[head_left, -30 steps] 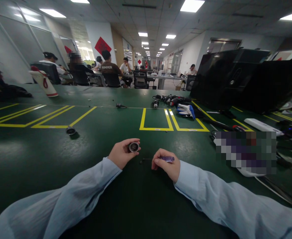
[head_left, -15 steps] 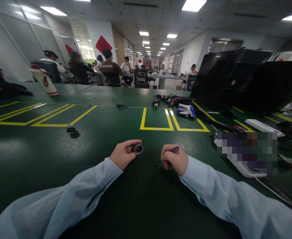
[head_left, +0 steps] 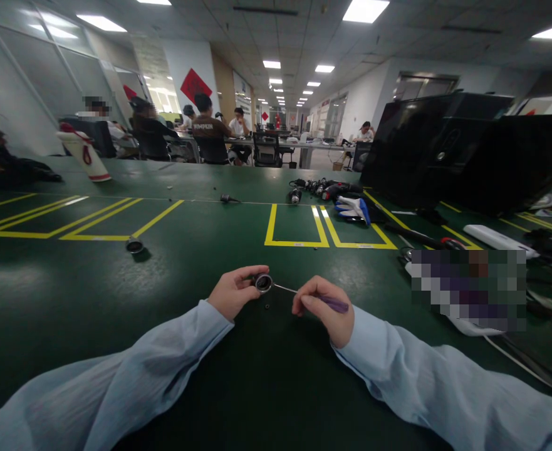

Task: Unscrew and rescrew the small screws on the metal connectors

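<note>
Between the thumb and fingers of my left hand [head_left: 231,292] is a short round metal ring-shaped part [head_left: 263,283], its open end turned toward me. My right hand [head_left: 327,307] is closed round the purple handle of a thin screwdriver [head_left: 286,289]. The slim shaft points left, and its tip is at the right rim of the round part; whether it touches is too small to tell. A tiny dark nut-like piece [head_left: 267,307] lies on the green table just below the round part.
Another round metal part [head_left: 135,245] sits to the left by the yellow tape. Farther back are a small dark pointed part [head_left: 229,198], a heap of tools with cables [head_left: 325,188] and a blue-white glove [head_left: 353,209]. A white power strip [head_left: 499,241] and cables lie right.
My right hand has turned the screwdriver from pointing down at a small piece on the table to pointing left, its tip raised to the round part. My left hand has barely moved.
</note>
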Demonstrator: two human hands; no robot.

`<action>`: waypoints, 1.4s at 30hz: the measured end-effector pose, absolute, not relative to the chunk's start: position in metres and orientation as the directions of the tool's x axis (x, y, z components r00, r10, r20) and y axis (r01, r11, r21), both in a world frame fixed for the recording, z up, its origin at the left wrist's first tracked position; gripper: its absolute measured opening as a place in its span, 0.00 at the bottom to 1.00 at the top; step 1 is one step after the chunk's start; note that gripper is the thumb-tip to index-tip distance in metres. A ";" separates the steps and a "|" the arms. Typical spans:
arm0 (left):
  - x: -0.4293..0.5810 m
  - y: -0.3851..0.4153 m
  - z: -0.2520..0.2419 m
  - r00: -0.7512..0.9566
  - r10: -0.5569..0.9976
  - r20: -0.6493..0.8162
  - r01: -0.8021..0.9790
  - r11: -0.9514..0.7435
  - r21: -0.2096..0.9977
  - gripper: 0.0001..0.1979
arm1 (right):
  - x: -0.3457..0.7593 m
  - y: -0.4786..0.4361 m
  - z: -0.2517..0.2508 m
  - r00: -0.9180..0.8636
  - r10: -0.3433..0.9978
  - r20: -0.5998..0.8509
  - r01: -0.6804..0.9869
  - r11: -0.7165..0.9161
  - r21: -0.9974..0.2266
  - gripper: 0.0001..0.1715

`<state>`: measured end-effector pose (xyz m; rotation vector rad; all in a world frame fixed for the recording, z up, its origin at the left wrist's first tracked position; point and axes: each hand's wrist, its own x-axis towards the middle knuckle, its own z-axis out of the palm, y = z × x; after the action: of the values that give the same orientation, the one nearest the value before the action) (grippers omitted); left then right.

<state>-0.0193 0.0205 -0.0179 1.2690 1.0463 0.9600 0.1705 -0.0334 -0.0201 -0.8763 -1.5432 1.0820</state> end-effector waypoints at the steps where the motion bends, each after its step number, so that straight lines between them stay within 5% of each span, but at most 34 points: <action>1: -0.018 0.020 -0.018 0.261 0.963 -0.071 0.004 0.072 0.997 0.24 | 0.170 -0.035 -0.020 -0.248 0.900 0.359 0.070 0.387 -0.920 0.06; 7: -0.014 0.015 -0.017 0.278 0.959 -0.061 0.053 0.049 0.997 0.24 | 0.164 -0.036 -0.027 -0.314 0.806 0.501 0.309 0.586 -0.749 0.08; 22: -0.007 0.009 -0.013 0.176 0.982 -0.065 0.082 0.051 0.995 0.17 | 0.162 -0.037 -0.031 -0.420 0.652 0.631 0.376 0.758 -0.533 0.07; 42: -0.007 0.009 -0.012 0.203 0.978 -0.038 0.196 -0.002 0.981 0.19 | 0.159 -0.039 -0.033 -0.463 0.641 0.612 0.448 0.765 -0.463 0.06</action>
<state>-0.0068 0.0093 -0.0118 1.4283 1.2007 0.9411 0.1594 -0.0392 -0.0331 -0.8111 -2.1369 0.2999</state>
